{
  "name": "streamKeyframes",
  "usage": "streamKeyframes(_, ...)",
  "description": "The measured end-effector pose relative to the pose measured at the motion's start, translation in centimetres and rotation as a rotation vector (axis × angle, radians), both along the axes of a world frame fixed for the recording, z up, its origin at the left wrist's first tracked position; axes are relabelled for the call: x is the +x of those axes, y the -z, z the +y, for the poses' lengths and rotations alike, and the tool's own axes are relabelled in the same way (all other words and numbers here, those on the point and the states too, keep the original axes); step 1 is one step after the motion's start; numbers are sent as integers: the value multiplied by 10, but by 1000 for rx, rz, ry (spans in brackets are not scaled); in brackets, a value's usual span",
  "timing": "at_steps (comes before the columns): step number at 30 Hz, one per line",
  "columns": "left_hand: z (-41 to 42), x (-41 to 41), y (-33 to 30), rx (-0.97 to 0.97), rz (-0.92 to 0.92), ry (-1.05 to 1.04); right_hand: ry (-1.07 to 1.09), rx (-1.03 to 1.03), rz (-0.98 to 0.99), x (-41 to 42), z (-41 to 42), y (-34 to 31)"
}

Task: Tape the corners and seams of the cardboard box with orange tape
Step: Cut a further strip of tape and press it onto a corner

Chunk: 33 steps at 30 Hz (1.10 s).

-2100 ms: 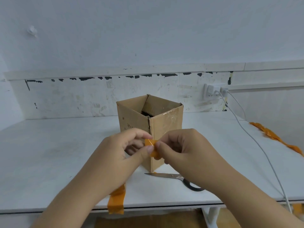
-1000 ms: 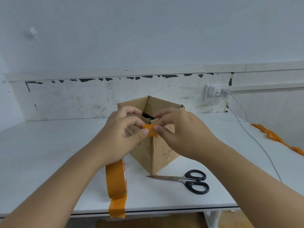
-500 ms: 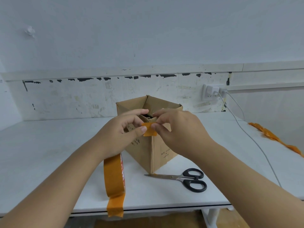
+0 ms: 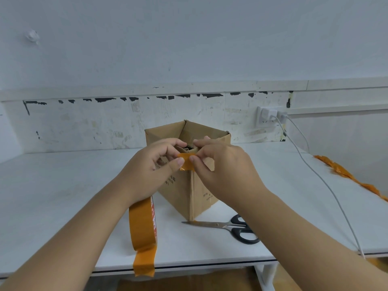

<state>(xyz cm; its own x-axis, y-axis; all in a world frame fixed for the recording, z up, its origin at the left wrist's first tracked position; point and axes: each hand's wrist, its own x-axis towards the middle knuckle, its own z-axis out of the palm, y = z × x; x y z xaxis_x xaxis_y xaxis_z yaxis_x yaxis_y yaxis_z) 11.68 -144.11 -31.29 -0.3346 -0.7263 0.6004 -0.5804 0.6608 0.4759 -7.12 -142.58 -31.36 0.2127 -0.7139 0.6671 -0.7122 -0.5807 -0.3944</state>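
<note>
— White tabletop (image 4: 63,196) first, since it carries everything. What stands on it by the fingers?

— An open cardboard box (image 4: 184,192), one vertical corner edge turned toward the camera. The top of that corner sits right between the two sets of fingertips.

— And the hands?

— The left hand (image 4: 151,171) pinches one edge of a short piece of orange tape (image 4: 185,163) between thumb and curled fingers; the right hand (image 4: 220,171) pinches the opposite edge the same way. The piece lies against the top of the corner.

— The roll?

— An orange tape roll (image 4: 142,225) hangs around the left wrist, below those fingers, a loose tail drooping past the table's front edge.

— Anything smaller?

— Black-handled scissors (image 4: 226,226) lie under the right forearm, just beside the box's base. A white cable (image 4: 327,185) and a crumpled orange strip (image 4: 346,175) lie well right of the fingers.
</note>
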Motion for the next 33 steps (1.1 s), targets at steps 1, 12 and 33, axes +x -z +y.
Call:
streamKeyframes(1, 0, 0, 0, -2, -1, -4, 2, -9, -3, 0, 0, 1)
streamKeyframes(12, -3, 0, 0, 38, 75, 43, -16, -39, -90, 5, 0, 6)
streamKeyframes(33, -7, -2, -5, 33, 105, -4, 17, 13, -72, 1, -3, 0)
